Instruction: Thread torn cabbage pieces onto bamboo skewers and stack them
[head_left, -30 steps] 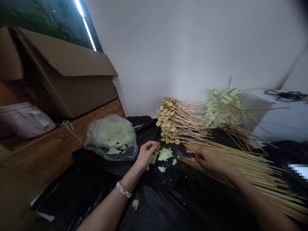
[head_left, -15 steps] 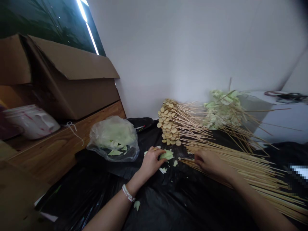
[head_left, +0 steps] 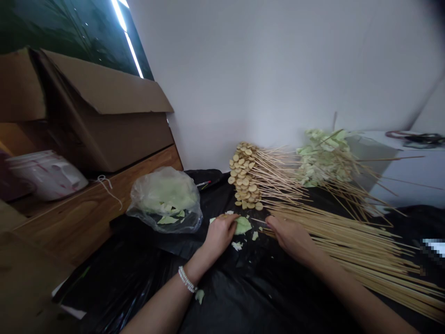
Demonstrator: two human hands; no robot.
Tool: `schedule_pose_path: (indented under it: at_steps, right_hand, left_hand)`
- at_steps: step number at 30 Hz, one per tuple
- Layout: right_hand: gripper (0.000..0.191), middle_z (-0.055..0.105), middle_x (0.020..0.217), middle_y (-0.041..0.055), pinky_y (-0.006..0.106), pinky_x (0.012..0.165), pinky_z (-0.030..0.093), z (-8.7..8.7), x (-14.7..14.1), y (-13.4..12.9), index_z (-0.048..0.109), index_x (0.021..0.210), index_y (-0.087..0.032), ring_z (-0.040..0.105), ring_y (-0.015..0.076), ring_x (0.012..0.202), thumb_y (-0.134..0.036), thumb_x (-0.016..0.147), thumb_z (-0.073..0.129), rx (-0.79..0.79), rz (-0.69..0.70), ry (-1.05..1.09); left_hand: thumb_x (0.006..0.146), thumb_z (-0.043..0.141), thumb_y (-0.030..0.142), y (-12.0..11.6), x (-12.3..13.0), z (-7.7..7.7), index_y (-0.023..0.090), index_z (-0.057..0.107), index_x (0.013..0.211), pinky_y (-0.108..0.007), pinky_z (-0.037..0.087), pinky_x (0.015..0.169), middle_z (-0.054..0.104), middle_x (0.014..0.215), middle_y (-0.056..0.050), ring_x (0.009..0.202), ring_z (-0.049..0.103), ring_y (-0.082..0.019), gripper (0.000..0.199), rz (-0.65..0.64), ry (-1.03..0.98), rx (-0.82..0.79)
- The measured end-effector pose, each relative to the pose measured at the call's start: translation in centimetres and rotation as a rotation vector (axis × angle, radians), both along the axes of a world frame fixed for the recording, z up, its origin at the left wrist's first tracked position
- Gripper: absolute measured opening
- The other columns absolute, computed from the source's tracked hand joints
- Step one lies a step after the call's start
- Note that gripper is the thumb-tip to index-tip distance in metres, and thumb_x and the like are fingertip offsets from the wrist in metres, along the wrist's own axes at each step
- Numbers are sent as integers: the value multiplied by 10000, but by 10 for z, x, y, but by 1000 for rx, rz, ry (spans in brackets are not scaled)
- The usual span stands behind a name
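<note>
Thumb and fingers of my left hand [head_left: 221,233] pinch a pale green cabbage leaf piece [head_left: 243,225] low over the black plastic sheet [head_left: 222,292]. To its right, my right hand [head_left: 285,234] is closed on a thin wooden skewer [head_left: 259,221], whose end points left towards the leaf, a small gap apart. Many loose skewers [head_left: 361,246] lie in a wide row behind and beside my right hand. Small cabbage scraps [head_left: 237,246] are scattered around the leaf.
Skewered round yellowish slices [head_left: 245,178] are stacked against the wall. Right of them lies a heap of cabbage skewers [head_left: 325,157]. A clear plastic bag of cabbage [head_left: 165,199] sits at left, near an open cardboard box [head_left: 128,139] and a white tub [head_left: 47,175].
My right hand has moved left from the row of skewers, and a skewer now shows in its fingers, pointing at the leaf. My left hand stays at the cabbage leaf.
</note>
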State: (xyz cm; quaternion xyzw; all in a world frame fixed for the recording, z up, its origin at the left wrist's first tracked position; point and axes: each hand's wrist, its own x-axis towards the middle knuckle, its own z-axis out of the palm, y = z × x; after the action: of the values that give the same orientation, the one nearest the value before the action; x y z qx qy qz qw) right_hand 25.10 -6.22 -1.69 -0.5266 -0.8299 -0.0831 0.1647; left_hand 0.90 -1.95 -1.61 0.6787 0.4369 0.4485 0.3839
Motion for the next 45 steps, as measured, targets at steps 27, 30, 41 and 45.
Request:
schedule_pose_path:
  at_steps: [27, 30, 41, 45]
  right_hand:
    - [359, 663, 853, 59, 281, 566, 390, -2, -17, -15, 596, 1211, -175, 620, 170, 667, -139, 912, 401, 211, 18, -3]
    - [358, 661, 838, 59, 267, 566, 391, -4, -18, -15, 597, 1199, -166, 614, 158, 658, -122, 905, 398, 227, 18, 11]
    - [293, 679, 858, 63, 248, 600, 415, -8, -15, -11, 599, 1107, -145, 629, 154, 690, -135, 928, 367, 284, 22, 107]
    - [279, 682, 855, 63, 254, 602, 413, -9, -12, -9, 612, 1069, -155, 633, 166, 710, -142, 926, 373, 277, 0, 112]
  left_hand:
    - [670, 797, 341, -11, 14, 22, 137, 672, 840, -257, 518, 729, 692, 774, -35, 754, 675, -166, 294, -139, -463, -448]
    - [678, 793, 345, -12, 15, 21, 126, 694, 872, -251, 511, 732, 717, 790, -58, 761, 673, -165, 310, -152, -390, -406]
    - [853, 602, 388, -11, 8, 22, 184, 719, 1032, -331, 504, 821, 731, 1002, -79, 906, 659, -216, 296, -80, 93, 66]
    - [812, 666, 329, -4, 3, 12, 214, 706, 1068, -394, 447, 905, 718, 1034, -75, 1035, 575, -256, 284, -7, 532, 359]
